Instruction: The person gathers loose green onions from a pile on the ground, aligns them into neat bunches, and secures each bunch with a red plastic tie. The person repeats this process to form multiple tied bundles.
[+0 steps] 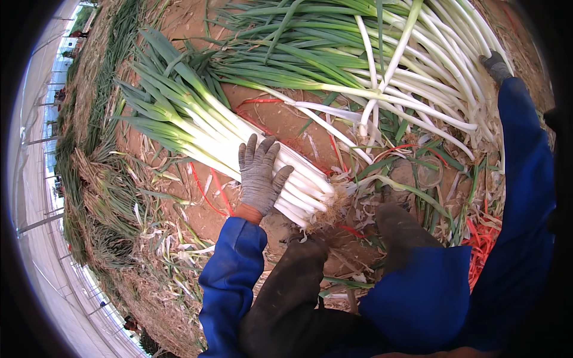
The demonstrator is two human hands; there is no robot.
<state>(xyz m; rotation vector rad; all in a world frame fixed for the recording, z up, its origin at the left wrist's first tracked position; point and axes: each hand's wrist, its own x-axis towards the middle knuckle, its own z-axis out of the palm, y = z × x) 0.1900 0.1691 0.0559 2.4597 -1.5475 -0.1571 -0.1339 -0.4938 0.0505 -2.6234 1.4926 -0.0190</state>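
A neat bundle of long green onions lies diagonally on the ground in front of me, its white stems and roots toward my knees and its green leaves toward the far left. My left hand, in a grey knitted glove, rests flat across the white stems with its fingers stretched out. At the far right my gloved right hand reaches to the edge of a large loose pile of green onions. Its fingers close round a white stalk there, partly hidden by the glove. Red strap shows on the soil beside and beneath the bundle.
A heap of red plastic strips lies by my right arm. Peeled skins and dry leaves litter the soil. Rows of cut green leaves run along the left, beside a pale greenhouse wall. My knees are close to the bundle's roots.
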